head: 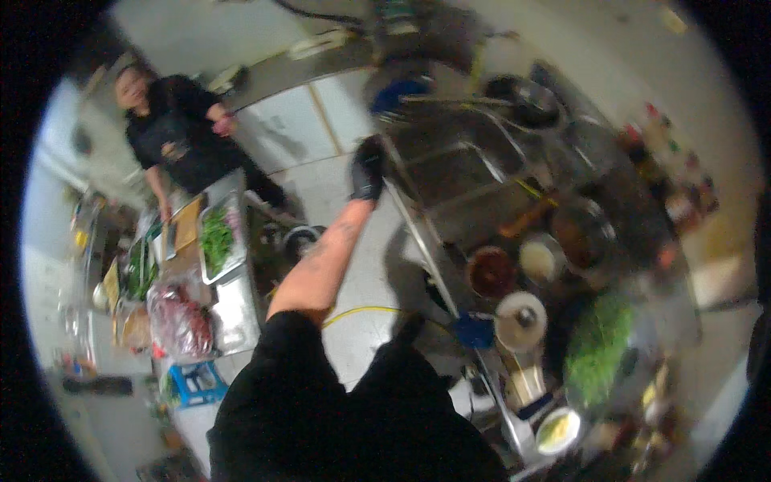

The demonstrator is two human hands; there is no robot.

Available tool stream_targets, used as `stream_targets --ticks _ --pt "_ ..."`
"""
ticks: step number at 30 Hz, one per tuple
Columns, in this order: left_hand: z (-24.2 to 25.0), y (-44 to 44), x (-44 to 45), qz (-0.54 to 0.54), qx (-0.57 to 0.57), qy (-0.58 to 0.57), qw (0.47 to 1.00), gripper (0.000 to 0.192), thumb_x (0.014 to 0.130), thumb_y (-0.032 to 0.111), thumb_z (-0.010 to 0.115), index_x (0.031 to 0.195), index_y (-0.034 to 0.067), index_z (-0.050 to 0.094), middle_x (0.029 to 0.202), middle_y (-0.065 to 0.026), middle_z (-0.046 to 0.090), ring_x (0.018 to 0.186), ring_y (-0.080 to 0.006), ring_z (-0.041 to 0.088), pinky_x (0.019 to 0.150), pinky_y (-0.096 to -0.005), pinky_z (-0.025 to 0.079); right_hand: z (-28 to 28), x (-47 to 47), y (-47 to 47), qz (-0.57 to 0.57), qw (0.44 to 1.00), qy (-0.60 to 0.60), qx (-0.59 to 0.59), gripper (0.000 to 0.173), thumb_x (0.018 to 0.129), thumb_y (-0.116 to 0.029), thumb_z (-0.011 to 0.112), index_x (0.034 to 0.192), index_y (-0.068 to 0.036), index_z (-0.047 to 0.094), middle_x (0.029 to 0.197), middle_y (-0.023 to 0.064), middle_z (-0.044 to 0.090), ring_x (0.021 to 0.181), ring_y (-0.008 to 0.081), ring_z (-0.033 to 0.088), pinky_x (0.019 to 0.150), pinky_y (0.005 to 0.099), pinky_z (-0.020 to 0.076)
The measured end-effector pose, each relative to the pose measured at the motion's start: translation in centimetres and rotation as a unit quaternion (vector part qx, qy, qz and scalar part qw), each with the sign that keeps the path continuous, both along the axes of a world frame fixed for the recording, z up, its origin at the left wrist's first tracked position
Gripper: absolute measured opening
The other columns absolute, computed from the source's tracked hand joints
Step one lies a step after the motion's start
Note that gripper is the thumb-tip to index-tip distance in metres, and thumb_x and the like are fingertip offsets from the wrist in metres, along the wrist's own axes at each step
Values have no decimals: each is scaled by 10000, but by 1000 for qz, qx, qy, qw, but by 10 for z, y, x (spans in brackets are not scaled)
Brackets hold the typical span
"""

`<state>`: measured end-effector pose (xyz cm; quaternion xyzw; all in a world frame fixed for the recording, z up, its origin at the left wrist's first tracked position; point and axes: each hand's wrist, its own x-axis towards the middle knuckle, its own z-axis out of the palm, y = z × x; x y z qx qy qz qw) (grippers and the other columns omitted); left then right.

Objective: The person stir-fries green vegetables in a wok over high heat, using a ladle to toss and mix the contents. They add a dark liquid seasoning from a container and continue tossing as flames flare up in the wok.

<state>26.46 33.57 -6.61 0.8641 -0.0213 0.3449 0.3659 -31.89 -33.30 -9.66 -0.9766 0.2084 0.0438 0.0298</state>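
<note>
My left hand (367, 169), in a black glove, reaches far ahead at the end of my bare forearm. It is beside the front edge of a metal sink counter (421, 244); blur hides whether it touches that edge or holds anything. Just right of the hand is the sink basin (452, 172). My right hand is out of view; only a dark sleeve-like shape shows on that side. Nearer on the counter are a bowl of dark red contents (492, 271), a pale bowl with a ladle-like metal utensil (520, 322) and a blue cloth-like item (474, 330).
A person (181, 132) stands at the left worktable, near a knife (171, 241) and cutting board (188, 223). That table bears a tray of greens (218, 241) and bagged red contents (179, 319). A yellow hose (367, 309) crosses the floor. More greens (599, 349) lie at right.
</note>
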Motion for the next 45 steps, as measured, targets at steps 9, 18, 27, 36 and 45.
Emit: stream_targets --ticks 9,18,27,36,45 --pt "68 -70 147 -81 323 59 941 293 1003 170 498 1225 21 617 1189 -144 658 1074 -238 608 962 -379 484 -5 236 106 -3 996 -10 89 388 947 -165 548 1300 -9 593 1347 234 553 1183 393 524 990 477 438" --pt "66 -70 203 -100 346 74 930 301 992 173 487 1223 36 624 1219 -162 644 1120 -268 598 986 -395 475 7 276 104 -5 996 28 87 380 955 -163 539 1304 -23 591 1317 225 567 1131 367 538 954 464 448" --pt "68 -57 230 -126 342 46 930 311 980 176 476 1220 51 631 1249 -180 629 1166 -297 587 1010 -411 465 24 222 77 -45 996 29 72 371 962 -160 529 1307 -37 588 1287 215 581 1078 341 551 917 450 459" --pt "75 -16 270 -156 362 1 919 323 969 179 465 1217 66 638 1280 -199 614 1213 -327 577 1035 -427 456 33 70 68 -184 980 -3 82 364 969 -158 520 1311 -51 586 1257 206 595 1026 315 564 881 437 469" --pt "98 -32 239 -177 415 78 889 569 970 415 537 1466 150 448 1488 -143 468 1388 -338 412 1163 -460 308 26 -16 52 -163 986 -22 20 357 977 -155 511 1315 -65 584 1228 197 609 974 289 577 845 424 479"
